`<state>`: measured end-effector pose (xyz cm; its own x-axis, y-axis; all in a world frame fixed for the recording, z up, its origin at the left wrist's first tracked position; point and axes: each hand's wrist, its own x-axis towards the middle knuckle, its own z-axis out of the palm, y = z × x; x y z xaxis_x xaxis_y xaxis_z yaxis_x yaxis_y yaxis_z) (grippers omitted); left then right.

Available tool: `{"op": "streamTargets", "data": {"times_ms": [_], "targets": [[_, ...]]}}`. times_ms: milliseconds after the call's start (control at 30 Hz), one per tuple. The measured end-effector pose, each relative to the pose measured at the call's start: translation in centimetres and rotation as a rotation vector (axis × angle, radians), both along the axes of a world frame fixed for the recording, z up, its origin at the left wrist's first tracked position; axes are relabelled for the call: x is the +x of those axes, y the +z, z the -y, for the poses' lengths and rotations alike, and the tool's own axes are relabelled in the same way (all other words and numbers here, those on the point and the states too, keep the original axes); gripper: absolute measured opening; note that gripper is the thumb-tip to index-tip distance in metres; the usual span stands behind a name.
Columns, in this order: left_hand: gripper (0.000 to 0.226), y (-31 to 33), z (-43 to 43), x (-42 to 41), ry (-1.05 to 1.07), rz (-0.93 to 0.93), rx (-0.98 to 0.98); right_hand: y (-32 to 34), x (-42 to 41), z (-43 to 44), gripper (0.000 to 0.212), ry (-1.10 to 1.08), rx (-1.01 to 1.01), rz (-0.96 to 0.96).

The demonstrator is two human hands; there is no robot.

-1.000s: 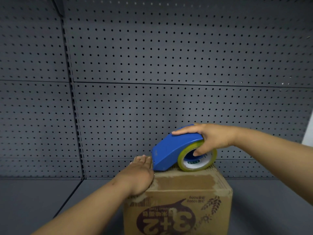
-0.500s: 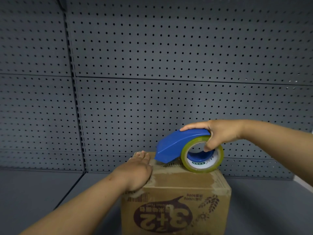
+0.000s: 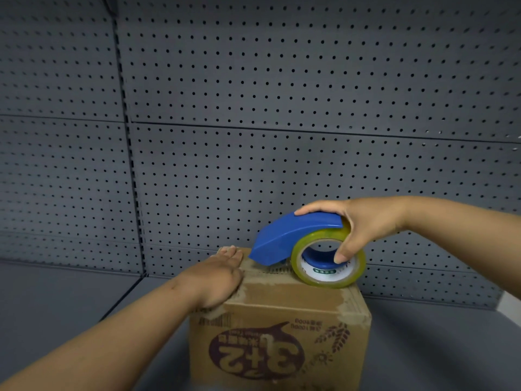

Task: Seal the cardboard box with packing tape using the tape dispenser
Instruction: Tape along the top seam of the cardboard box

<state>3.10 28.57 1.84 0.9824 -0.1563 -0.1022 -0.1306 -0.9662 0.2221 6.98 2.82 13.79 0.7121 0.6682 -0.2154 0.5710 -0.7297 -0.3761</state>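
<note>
While your right thumb hooks inside the tape roll (image 3: pixel 328 262) core and the other fingers (image 3: pixel 313 208) wrap over the blue tape dispenser (image 3: pixel 293 235) shell, only the roll's bottom edge rests on the cardboard box (image 3: pixel 282 328) top, near its far right side. Risk: the dispenser's nose sits lifted, so tape may not stick or could skew off the seam if you pull now. Whether tape is already stuck down, can't tell. Your right hand (image 3: pixel 363 224) is clamped on the dispenser, wrist level, forearm coming in from the right. Your left hand (image 3: pixel 217 277) lies flat, fingers together, pressing the box's top left edge; ease off and the box slides on the grey shelf (image 3: pixel 70 300).
</note>
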Motion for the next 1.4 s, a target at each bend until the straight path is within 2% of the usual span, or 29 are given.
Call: {"op": "streamTargets", "data": {"times_ms": [133,300,367,467,633,833,1133,1400], "targets": [[0.054,0.2,0.3,-0.1,0.016,-0.010,0.011,-1.3,-0.2,0.5,0.089,0.010,0.110,0.090],[0.054,0.2,0.5,-0.1,0.033,-0.005,0.034,-4.9,-0.7,0.7,0.073,-0.085,0.518,0.147],[0.054,0.3,0.6,-0.3,0.037,0.002,0.042,-5.6,-0.9,0.5,0.074,-0.070,0.587,0.185],[0.054,0.4,0.7,-0.4,0.039,0.005,0.044,-4.9,-0.7,0.5,0.083,-0.037,0.498,0.153],[0.054,0.1,0.4,-0.2,0.041,0.012,0.025,-3.1,0.1,0.4,0.072,-0.010,0.334,0.195],[0.054,0.2,0.2,-0.2,0.041,0.012,0.001,-1.8,1.2,0.8,0.073,0.013,0.205,0.105],[0.054,0.2,0.2,-0.2,0.048,0.006,-0.004,-0.9,1.0,3.2,0.072,0.027,0.212,0.028],[0.054,0.2,0.4,-0.5,0.048,0.017,-0.002,-1.2,0.1,4.3,0.082,0.010,0.104,0.092]]}}
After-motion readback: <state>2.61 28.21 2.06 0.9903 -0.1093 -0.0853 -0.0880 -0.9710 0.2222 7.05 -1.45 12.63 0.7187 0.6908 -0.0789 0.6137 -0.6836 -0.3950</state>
